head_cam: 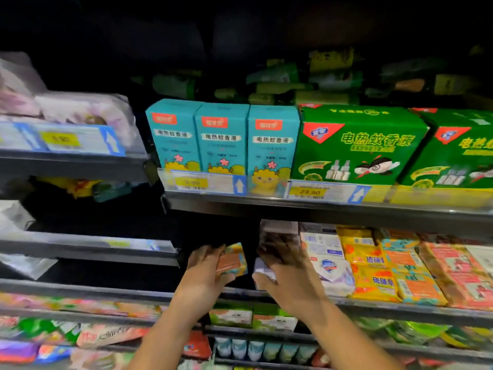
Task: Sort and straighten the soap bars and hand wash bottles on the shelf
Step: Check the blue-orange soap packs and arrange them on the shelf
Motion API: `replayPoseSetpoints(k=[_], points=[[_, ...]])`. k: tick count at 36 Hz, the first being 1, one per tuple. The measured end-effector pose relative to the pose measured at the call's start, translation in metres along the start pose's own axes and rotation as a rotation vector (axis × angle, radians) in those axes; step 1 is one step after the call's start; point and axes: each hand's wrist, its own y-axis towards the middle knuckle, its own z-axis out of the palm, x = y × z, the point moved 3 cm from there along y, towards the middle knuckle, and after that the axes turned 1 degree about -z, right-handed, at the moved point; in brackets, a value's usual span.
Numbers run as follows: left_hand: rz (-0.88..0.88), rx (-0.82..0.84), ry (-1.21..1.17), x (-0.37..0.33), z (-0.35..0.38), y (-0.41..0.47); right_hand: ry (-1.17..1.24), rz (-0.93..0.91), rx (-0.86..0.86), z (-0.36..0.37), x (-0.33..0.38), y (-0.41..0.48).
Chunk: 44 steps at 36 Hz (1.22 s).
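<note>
**Holding a Soap Bar in Each Hand at the Soap Shelf**

We take the white shield-marked soap pack [330,267] as our landmark and read across from the left. Far up and to the left of it, blurred plastic-wrapped packs [80,108] sit on a neighbouring shelf.

Left of the landmark, across a dark gap in the row, our left hand [205,271] reaches in. Its fingers curl round an orange-and-teal soap bar [232,260] and hold it tilted, apart from the other bars. Above and left of the landmark, three teal boxes [222,137] stand upright side by side on the upper shelf. Below and left of it, green-topped packs [232,316] lie on a lower shelf.

Just left of the landmark, our right hand [289,276] grips a small white soap packet [262,267], thumb beneath and fingers over the top. Motion blur hides how far those fingers wrap.

Above and slightly right of the landmark, large green boxes [357,145] stand beside the teal ones. Touching the landmark's right side lie yellow soap packs [370,279]. Further right come orange-and-teal packs [412,279], and furthest right are pink packs [458,273]. All lie flat on the soap shelf [378,309].
</note>
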Motion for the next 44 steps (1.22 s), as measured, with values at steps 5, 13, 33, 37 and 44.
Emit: replayPoseSetpoints(k=[5, 13, 33, 37, 44], points=[[-0.018, 0.141, 0.044, 0.002, 0.005, 0.023, -0.053, 0.095, 0.049, 0.011, -0.008, 0.004], [0.128, 0.366, 0.075, 0.016, 0.012, 0.035, -0.071, 0.144, 0.07, 0.002, 0.002, -0.004], [0.156, 0.202, 0.194, -0.046, -0.001, 0.012, 0.337, 0.255, -0.255, -0.032, -0.044, -0.048], [0.318, 0.149, 0.238, -0.1, 0.022, 0.011, 0.174, 0.377, -0.309, -0.05, -0.098, -0.084], [0.333, 0.222, 0.26, -0.162, 0.094, 0.035, -0.11, 0.549, -0.152, -0.08, -0.197, -0.115]])
